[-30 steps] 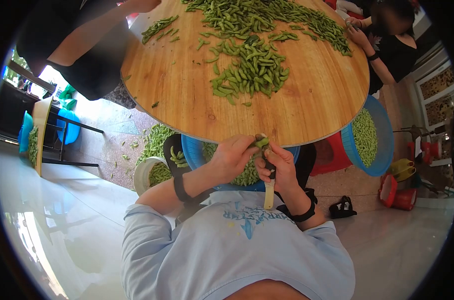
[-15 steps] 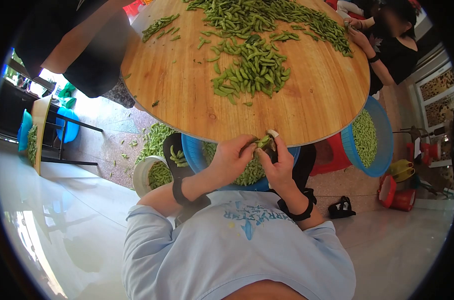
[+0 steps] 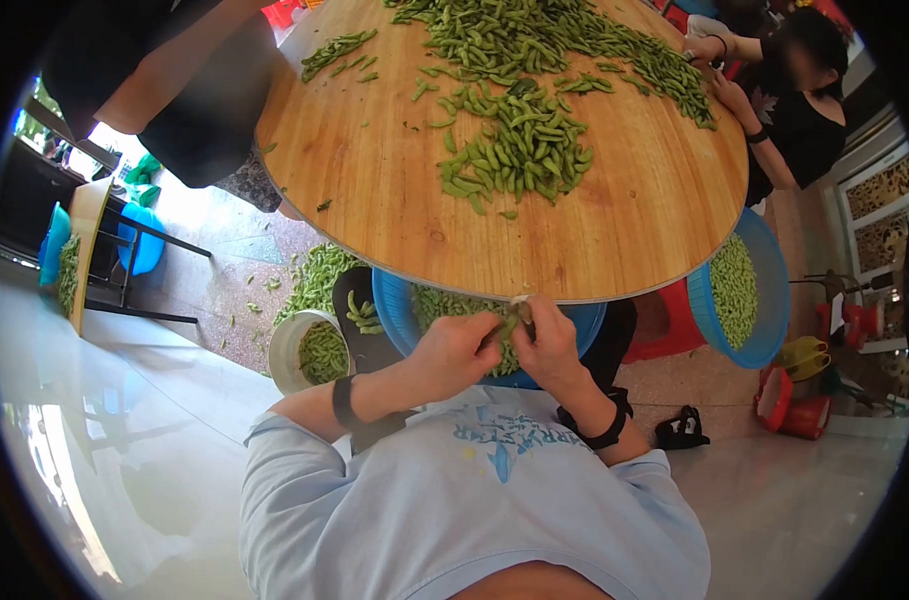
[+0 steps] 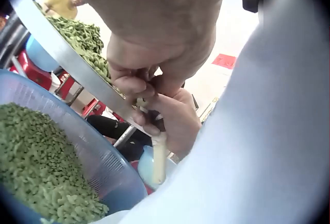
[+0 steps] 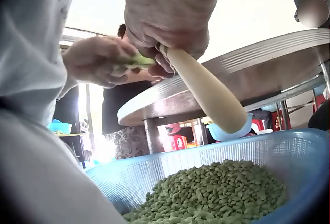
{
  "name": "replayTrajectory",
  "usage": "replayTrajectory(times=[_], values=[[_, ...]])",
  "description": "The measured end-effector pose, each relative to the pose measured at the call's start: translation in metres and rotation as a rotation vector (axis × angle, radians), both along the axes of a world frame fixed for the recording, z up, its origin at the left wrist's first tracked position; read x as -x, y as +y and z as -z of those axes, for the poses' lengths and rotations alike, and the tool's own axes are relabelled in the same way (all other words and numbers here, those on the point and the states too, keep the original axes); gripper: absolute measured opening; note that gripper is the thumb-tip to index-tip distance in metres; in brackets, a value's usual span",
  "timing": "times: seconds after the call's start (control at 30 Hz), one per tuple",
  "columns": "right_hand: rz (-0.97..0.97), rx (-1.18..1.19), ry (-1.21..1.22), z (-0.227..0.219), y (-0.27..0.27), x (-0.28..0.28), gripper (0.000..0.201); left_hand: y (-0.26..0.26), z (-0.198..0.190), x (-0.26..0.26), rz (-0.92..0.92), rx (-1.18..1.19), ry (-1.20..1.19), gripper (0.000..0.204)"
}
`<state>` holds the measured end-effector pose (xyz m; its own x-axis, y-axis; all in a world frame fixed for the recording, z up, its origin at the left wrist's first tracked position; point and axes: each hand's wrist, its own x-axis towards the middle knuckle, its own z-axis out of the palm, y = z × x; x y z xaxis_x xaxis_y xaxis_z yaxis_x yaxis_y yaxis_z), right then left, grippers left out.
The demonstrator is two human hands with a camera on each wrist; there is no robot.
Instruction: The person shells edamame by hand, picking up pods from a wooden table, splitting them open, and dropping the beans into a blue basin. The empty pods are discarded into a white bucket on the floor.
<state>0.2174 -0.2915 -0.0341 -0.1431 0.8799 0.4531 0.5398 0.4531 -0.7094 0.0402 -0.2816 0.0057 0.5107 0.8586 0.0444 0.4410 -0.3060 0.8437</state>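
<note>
Head view | left hand (image 3: pixel 462 347) pinches pod (image 3: pixel 510 325) | right hand (image 3: pixel 548 343) grips knife (image 5: pixel 206 90), under table edge (image 3: pixel 445 285)

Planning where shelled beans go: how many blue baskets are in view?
2, maybe more hidden: one blue basket under the table edge below the hands, another blue basket on the floor beside the table, at the right.

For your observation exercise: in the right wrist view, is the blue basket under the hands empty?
No: the blue basket holds a heap of shelled green beans below the right hand.

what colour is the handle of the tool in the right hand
Cream, a pale yellowish white handle, gripped by the right hand. It shows best in the right wrist view.
</note>
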Motion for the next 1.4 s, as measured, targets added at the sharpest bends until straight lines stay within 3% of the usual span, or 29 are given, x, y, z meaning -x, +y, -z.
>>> replayTrajectory(times=[0.03, 0.1, 0.17, 0.23, 0.33, 0.4, 0.47, 0.63, 0.97, 1.03, 1.13, 1.17, 1.23, 1.37, 1.4], values=[[0.005, 0.06, -0.011, 0.001, 0.0, -0.004, 0.026, -0.002, -0.003, 0.009, -0.002, -0.003, 0.003, 0.013], [-0.074, 0.044, -0.028, -0.003, 0.0, -0.01, 0.025, -0.005, -0.013, 0.034, 0.097, -0.069, 0.248, 0.015], [-0.143, 0.029, -0.042, -0.006, 0.0, -0.013, 0.025, 0.002, -0.034, 0.069, 0.181, -0.098, 0.668, 0.017], [-0.266, -0.122, -0.092, -0.008, 0.002, -0.013, 0.025, 0.01, -0.037, 0.103, 0.268, -0.235, 0.811, 0.016], [-0.219, -0.1, -0.055, -0.013, 0.003, -0.012, 0.025, 0.049, -0.047, 0.093, 0.127, -0.326, 0.726, 0.015], [-0.206, -0.072, -0.039, -0.013, 0.002, -0.008, 0.024, 0.076, -0.043, 0.068, -0.019, -0.448, 0.424, 0.015], [-0.196, -0.04, -0.032, -0.014, 0.002, -0.007, 0.023, 0.105, -0.034, 0.04, -0.023, -0.521, 0.247, 0.014], [-0.16, 0.093, 0.024, -0.018, -0.002, -0.011, 0.021, 0.159, -0.002, 0.003, -0.034, -0.511, 0.364, 0.028], [-0.191, 0.18, 0.276, -0.01, -0.001, -0.016, 0.032, 0.148, 0.005, 0.037, -0.096, -0.384, 0.374, 0.027], [-0.203, 0.231, 0.296, -0.004, 0.001, -0.015, 0.033, 0.146, 0.011, 0.045, -0.159, -0.489, 0.274, 0.028], [-0.202, 0.262, 0.383, -0.003, 0.001, -0.01, 0.032, 0.148, 0.011, 0.054, -0.189, -0.686, 0.37, 0.024], [-0.199, 0.259, 0.385, -0.006, 0.002, -0.009, 0.032, 0.15, 0.015, 0.055, -0.186, -0.689, 0.37, 0.024], [-0.206, 0.499, 0.576, -0.013, 0.003, -0.006, 0.033, 0.153, 0.021, 0.055, -0.221, -0.711, 0.297, 0.02], [-0.245, 0.589, 0.77, -0.018, 0.009, -0.004, 0.036, 0.145, 0.016, 0.041, -0.3, -0.673, 0.254, 0.016], [-0.255, 0.606, 0.816, -0.019, 0.01, -0.004, 0.035, 0.139, 0.01, 0.036, -0.307, -0.712, 0.141, 0.016]])
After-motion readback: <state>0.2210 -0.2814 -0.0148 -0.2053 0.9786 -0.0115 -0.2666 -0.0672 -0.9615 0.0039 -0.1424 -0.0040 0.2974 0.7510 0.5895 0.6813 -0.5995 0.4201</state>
